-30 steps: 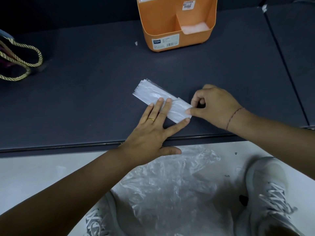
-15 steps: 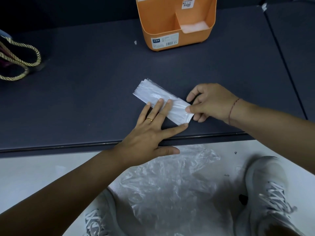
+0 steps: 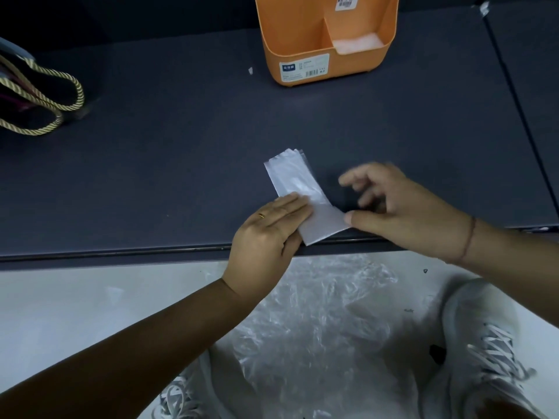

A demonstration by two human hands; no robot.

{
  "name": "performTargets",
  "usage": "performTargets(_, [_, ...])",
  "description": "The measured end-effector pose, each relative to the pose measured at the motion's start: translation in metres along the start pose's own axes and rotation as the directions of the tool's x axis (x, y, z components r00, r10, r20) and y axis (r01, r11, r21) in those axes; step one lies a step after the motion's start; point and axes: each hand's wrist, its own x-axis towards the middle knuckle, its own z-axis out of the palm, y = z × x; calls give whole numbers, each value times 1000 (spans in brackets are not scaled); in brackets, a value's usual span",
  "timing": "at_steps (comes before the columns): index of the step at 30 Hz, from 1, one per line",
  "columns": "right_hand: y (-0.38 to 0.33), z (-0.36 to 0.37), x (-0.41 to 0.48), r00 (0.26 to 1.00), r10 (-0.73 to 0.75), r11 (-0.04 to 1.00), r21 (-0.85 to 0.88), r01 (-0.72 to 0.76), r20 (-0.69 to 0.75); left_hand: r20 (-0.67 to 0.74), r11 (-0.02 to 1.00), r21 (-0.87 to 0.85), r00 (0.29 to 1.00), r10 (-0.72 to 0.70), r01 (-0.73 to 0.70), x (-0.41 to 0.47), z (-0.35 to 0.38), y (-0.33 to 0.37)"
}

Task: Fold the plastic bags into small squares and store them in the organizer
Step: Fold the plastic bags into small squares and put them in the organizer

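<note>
- Strip [image 3: 295, 182]: a plastic bag already folded into a narrow band, flat on the table [image 3: 151, 152] near its front edge; a second ago it lay slantwise across the table, now it has been turned to run more nearly away from the person, near end at the edge
- Left hand [image 3: 269, 231]: fingers straight and drawn together, pressing the strip's near-left part flat; earlier the same fingers were fanned apart
- Right hand [image 3: 402, 207]: earlier curled in a pinch at the strip's end, now loosened, fingers apart and blurred above the table, only the thumb tip touching the near-right corner
- Organizer [image 3: 326, 34]: orange, at the far side of the table, well apart from the strip; its small front compartment holds something white, probably a stored square
- Loose bag [image 3: 317, 316]: crumpled clear plastic below the table edge, not yet folded
- Reading: lengthwise folding appears finished; the turn likely sets the strip up for end-over-end folds into a square, so storage is still some steps off
</note>
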Motion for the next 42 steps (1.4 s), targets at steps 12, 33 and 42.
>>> performTargets(12, [15,11,44,928,-373,914,-162,371,19,37,985,-84,988,-150,153,2,-7,4])
performTargets(33, [-30,12,84,974,225,972,-63,-226,-33,145,944,301,973,-182,132,28,-8,-23])
performTargets(42, [-17,40,64,967,-48,896,-439,-69,-250,288,914,356,907,-307,196,25,-8,-25])
